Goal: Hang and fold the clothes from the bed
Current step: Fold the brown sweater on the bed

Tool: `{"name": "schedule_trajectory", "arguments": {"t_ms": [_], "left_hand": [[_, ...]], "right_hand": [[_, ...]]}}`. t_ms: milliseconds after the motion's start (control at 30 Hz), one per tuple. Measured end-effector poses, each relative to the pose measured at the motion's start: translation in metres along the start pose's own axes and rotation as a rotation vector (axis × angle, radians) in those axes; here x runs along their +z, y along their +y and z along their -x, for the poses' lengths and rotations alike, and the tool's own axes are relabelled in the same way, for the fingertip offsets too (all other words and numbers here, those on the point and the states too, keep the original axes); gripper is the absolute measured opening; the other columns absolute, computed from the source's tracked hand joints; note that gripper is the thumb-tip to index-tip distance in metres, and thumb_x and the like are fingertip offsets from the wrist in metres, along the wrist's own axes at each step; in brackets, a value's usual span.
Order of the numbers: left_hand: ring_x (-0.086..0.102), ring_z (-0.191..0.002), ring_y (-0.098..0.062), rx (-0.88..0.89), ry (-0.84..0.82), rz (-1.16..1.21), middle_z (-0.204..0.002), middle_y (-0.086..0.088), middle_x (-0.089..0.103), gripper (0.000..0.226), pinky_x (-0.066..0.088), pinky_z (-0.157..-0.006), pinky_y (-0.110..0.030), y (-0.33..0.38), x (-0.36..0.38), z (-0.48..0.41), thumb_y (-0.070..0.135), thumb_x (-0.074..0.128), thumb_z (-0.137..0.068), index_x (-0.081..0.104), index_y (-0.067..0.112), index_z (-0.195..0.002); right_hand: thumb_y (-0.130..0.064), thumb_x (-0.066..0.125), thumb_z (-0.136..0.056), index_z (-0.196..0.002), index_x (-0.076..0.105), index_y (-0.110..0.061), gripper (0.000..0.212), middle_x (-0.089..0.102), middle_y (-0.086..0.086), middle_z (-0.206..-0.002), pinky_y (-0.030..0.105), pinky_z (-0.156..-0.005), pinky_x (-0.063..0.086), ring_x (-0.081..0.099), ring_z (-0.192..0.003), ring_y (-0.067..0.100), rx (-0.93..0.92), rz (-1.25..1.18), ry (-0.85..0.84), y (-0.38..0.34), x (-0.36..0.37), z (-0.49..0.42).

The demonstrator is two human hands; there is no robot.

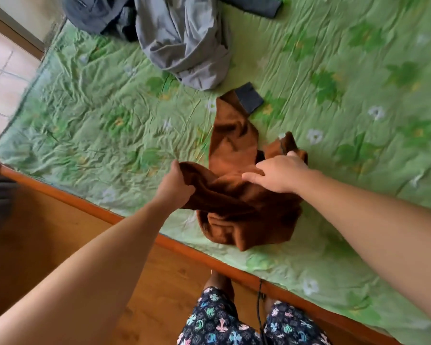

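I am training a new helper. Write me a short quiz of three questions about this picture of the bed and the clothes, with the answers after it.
1. True or false: the left hand grips a fold of the brown garment.
2. Choose one: the right hand is
A) holding a hanger
B) lying on the brown garment with straight fingers
C) hanging beside the bed
3. Short answer: what colour is the bed sheet on which the grey garment lies?

Key: 1 true; 2 B; 3 green.
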State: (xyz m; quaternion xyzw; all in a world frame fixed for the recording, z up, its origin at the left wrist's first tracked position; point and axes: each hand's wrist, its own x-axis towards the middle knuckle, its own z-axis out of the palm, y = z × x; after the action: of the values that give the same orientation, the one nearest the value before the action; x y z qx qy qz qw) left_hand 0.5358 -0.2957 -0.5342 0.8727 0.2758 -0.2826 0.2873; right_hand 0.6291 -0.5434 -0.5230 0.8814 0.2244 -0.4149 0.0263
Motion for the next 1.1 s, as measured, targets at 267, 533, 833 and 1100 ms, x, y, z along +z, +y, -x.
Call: {"name": "schedule_trajectory", "arguments": {"t_ms": [267, 533, 833, 1100], "left_hand": [[0.061, -0.103, -0.035, 0.277, 0.171, -0.016, -0.107, -0.015, 0.064, 0.035, 0.041, -0.075, -0.031, 0.102, -0.100, 0.086, 0.010, 0.065, -0.087, 0.060, 0.005, -0.122], [0.054, -0.114, -0.021, 0.735, 0.394, -0.058, -0.119, -0.005, 0.060, 0.041, 0.036, -0.091, -0.029, 0.222, -0.169, 0.202, 0.002, 0.056, -0.095, 0.056, 0.012, -0.134], [0.059, -0.085, -0.019, 1.098, 0.364, -0.186, -0.089, 0.005, 0.062, 0.016, 0.041, -0.069, -0.031, 0.328, -0.160, 0.318, 0.020, 0.070, -0.090, 0.065, 0.021, -0.104], [0.063, -0.078, -0.012, 1.023, 0.150, -0.221, -0.089, 0.002, 0.068, 0.034, 0.049, -0.067, -0.027, 0.333, -0.145, 0.333, 0.040, 0.082, -0.079, 0.065, 0.019, -0.099]], "right_hand": [[-0.044, 0.041, -0.106, -0.144, 0.051, -0.023, 0.044, 0.053, 0.006, -0.148, 0.049, -0.114, 0.035, 0.050, -0.134, 0.031, 0.215, -0.395, 0.297, 0.071, -0.062, 0.154], [-0.035, 0.048, -0.104, -0.129, 0.062, -0.016, 0.034, 0.063, 0.007, -0.125, 0.034, -0.086, 0.046, 0.059, -0.114, 0.029, 0.253, -0.465, 0.481, 0.124, -0.111, 0.295], [-0.024, 0.079, -0.086, -0.152, 0.038, -0.031, 0.078, 0.044, 0.000, -0.149, 0.028, -0.102, 0.037, 0.044, -0.134, 0.018, -0.195, -0.638, 0.699, 0.076, -0.186, 0.395], [-0.016, 0.068, -0.087, -0.074, 0.056, -0.029, 0.021, 0.059, -0.006, -0.076, 0.025, -0.059, 0.038, 0.059, -0.077, 0.017, -0.187, -0.582, 0.873, 0.081, -0.184, 0.413]]}}
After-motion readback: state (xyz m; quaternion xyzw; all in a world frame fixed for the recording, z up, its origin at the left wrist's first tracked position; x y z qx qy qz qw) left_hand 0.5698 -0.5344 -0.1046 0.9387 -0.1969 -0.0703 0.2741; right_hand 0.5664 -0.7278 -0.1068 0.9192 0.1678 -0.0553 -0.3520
